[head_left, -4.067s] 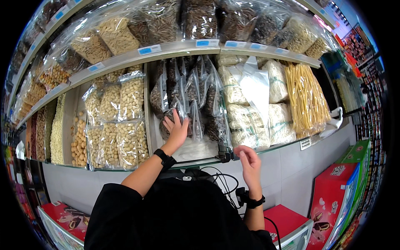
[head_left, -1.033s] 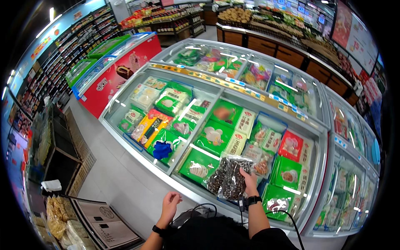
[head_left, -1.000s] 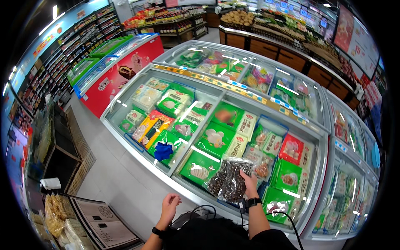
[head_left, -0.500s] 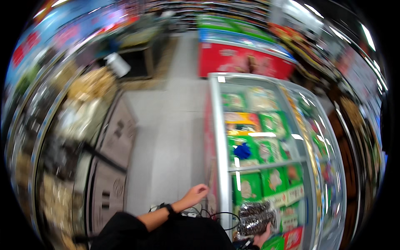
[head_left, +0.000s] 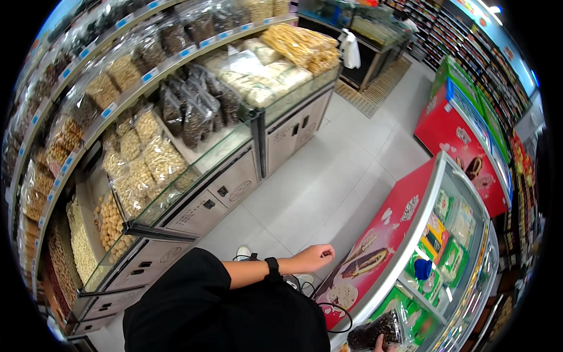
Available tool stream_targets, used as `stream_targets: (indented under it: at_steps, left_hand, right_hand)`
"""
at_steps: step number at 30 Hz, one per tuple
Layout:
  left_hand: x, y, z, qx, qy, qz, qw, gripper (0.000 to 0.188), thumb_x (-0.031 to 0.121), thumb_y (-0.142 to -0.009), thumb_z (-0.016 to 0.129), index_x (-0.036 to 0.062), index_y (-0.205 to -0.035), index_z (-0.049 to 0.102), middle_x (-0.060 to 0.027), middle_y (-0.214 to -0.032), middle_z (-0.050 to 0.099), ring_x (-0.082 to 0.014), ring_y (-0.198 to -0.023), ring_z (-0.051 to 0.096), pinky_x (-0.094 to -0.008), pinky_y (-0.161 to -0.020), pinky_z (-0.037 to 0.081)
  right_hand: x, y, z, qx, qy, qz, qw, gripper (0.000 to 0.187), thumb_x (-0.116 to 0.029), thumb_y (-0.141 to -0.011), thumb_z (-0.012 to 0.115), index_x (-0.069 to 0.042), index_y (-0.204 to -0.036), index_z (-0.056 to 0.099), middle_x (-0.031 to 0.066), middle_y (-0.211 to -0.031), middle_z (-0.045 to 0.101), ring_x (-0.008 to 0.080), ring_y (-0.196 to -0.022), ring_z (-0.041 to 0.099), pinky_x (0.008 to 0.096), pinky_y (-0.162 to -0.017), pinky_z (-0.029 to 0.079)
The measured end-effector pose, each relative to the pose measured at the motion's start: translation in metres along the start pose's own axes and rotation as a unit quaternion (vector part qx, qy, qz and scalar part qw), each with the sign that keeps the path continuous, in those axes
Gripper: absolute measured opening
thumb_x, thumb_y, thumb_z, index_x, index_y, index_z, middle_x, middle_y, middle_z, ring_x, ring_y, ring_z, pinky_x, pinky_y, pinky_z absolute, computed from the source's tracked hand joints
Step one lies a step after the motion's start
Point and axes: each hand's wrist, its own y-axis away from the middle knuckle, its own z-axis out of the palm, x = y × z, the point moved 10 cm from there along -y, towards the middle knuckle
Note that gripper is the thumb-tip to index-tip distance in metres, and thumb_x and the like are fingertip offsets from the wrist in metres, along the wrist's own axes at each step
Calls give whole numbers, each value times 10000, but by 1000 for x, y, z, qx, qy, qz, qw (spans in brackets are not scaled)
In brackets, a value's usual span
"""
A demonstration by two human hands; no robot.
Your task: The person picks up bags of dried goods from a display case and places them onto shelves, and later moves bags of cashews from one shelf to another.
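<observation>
My right hand (head_left: 380,345) grips a clear plastic bag of dark dried goods (head_left: 375,330) at the lower edge, over the glass top of the near freezer. Only its fingertips and part of the thumb side show. My left hand (head_left: 314,259), with a black band (head_left: 272,268) on the wrist, hangs in front of my body with its fingers curled in and nothing seen in them. It is beside the red side panel of the freezer (head_left: 366,246), apart from it. A thin black cable (head_left: 337,306) loops between my body and the freezer.
On the left, a glass-fronted display counter (head_left: 234,182) holds bagged dried goods (head_left: 138,176), with tiered shelves (head_left: 117,97) behind. A second red freezer (head_left: 457,141) stands farther right. Between them runs a grey tiled aisle (head_left: 316,182). A blue object (head_left: 422,269) lies on the near freezer's glass.
The view has swung left, bringing the counter and shelves into fuller sight and shifting the freezers right. My right hand still holds the bag. My left hand remains curled before my body.
</observation>
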Motion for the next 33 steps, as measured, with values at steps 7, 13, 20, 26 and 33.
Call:
stream_targets:
  at_steps: [7,13,20,26,33]
  left_hand:
    - [6,70,-162,99,6,13,995,187,165,-908,545,11,-1011,572,-76,-917,617,-148,-882,570,-293,-792,464]
    - [36,135,-253,113,88,21,989,278,223,-934,546,30,-1134,537,-73,-1079,578,-155,-969,550,-322,-819,483]
    - [104,181,-286,92,349,60,931,895,480,-877,600,145,-1490,41,-163,-1452,242,-263,-1237,416,-434,-959,443]
    - [105,181,-354,233,493,182,818,815,401,-870,640,134,-1418,98,-122,-1364,326,-274,-1224,433,-535,-945,446]
    - [88,149,-440,479,513,212,680,382,-9,-831,455,13,-1212,452,-89,-1123,574,-188,-1012,586,-347,-876,495]
  right_hand:
    - [-156,64,106,-206,-94,-214,950,397,-111,-752,741,16,-1088,572,119,-970,635,215,-839,601,333,-764,493]
    - [-299,161,210,-288,-177,-278,899,400,23,-545,806,21,-920,669,97,-975,645,201,-855,617,302,-773,477]
    - [-448,328,263,-406,-255,-535,696,401,-41,-528,856,-2,-897,704,141,-1064,598,273,-972,580,346,-828,461]
    - [-503,413,281,-378,-288,-704,528,344,-75,-577,790,-8,-904,705,195,-1098,597,368,-1050,576,464,-949,424]
    - [-564,457,352,-525,-297,-739,298,490,-89,-536,742,-36,-1019,678,167,-1126,573,370,-1118,536,507,-957,404]
